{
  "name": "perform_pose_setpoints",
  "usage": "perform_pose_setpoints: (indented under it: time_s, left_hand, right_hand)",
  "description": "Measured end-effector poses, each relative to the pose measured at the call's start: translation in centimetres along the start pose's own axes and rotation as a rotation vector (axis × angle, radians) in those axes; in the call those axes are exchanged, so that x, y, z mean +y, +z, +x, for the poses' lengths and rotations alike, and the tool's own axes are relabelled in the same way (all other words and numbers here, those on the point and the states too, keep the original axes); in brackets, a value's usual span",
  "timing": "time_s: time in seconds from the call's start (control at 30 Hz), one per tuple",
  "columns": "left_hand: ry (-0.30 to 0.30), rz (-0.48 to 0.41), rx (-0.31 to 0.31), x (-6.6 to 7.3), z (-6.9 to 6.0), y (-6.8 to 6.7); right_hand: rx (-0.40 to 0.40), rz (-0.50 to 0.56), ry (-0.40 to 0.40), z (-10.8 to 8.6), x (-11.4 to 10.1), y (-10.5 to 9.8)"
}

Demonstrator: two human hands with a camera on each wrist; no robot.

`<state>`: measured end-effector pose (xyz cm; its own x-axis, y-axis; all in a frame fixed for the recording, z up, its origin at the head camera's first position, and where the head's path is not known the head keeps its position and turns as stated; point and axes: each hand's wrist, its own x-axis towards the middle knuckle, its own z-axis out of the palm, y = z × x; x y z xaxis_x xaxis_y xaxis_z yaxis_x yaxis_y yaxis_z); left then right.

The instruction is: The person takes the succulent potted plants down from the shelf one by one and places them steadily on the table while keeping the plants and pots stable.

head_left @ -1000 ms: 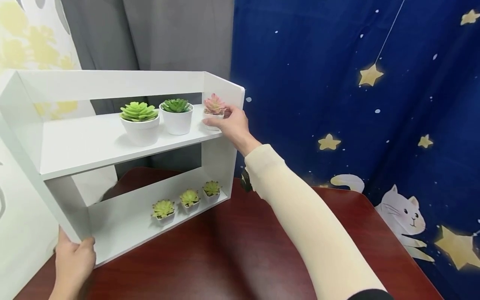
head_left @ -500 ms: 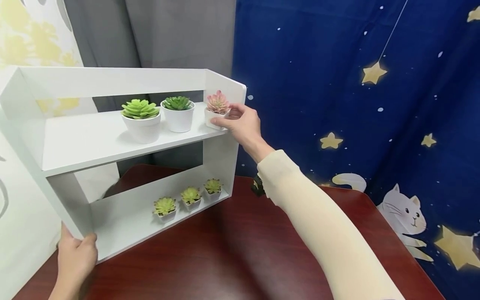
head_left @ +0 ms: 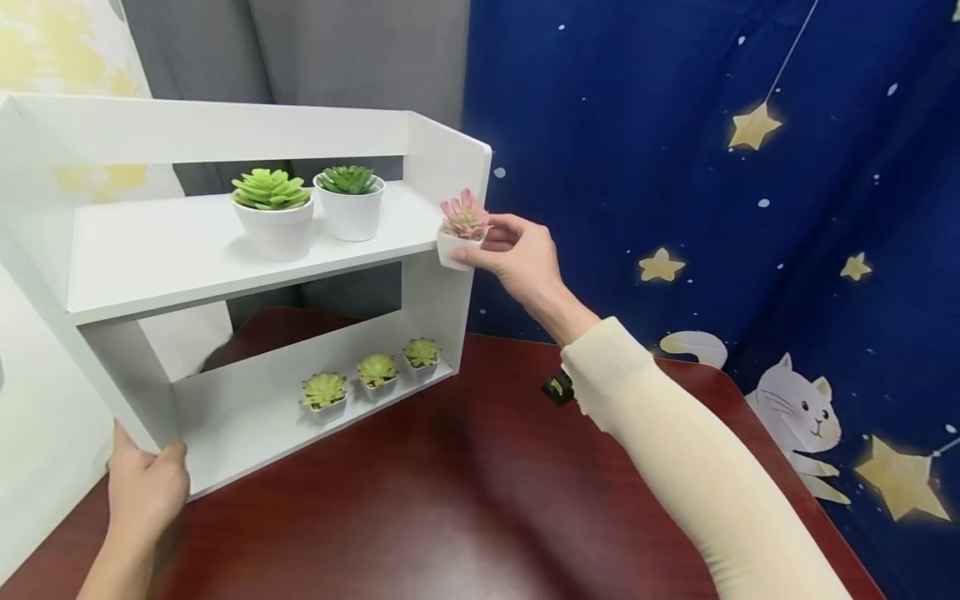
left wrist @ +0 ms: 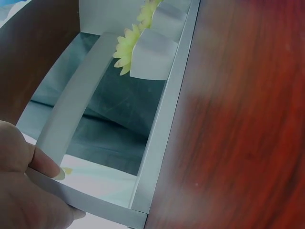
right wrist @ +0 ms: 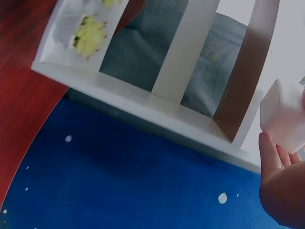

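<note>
In the head view my right hand (head_left: 528, 258) pinches the white pot of a pink succulent (head_left: 465, 221) between thumb and fingers. The pot hangs just in front of the upper board's right end. The right wrist view shows the white pot (right wrist: 281, 114) at the fingertips, its plant mostly out of frame. Low on the left, my left hand (head_left: 148, 487) grips the front edge of the side panel of a white two-tier shelf (head_left: 225, 287). In the left wrist view the thumb and fingers of this hand (left wrist: 28, 186) lie on either side of the panel.
On the upper board stand a light green succulent (head_left: 272, 217) and a dark green succulent (head_left: 350, 204) in round white pots. Three small yellow-green succulents (head_left: 377, 375) line the lower board. The shelf rests on a reddish-brown table (head_left: 360, 517) before a blue star curtain (head_left: 600, 125).
My right hand has lifted the pink succulent from the upper board's right end and drawn it forward and to the right. My left hand keeps its grip on the side panel.
</note>
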<state>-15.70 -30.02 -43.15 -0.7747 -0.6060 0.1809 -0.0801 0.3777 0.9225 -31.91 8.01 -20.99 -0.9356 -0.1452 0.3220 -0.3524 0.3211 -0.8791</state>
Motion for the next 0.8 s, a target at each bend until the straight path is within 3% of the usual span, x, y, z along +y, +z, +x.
perform_pose_setpoints:
  time_s: [0.23, 0.57, 0.8]
  left_hand:
    - [-0.047, 0.021, 0.008, 0.3, -0.2, -0.4]
    - [-0.021, 0.005, 0.036, 0.0, -0.4, 0.0]
    - [-0.063, 0.024, 0.042, 0.3, -0.4, 0.1]
  right_hand:
    - [-0.017, -0.01, 0.02, -2.2, 2.7, -1.7]
    - [-0.091, -0.078, 0.079, -4.6, 7.4, -3.6]
    - [-0.141, -0.095, 0.115, -5.8, 10.3, -4.6]
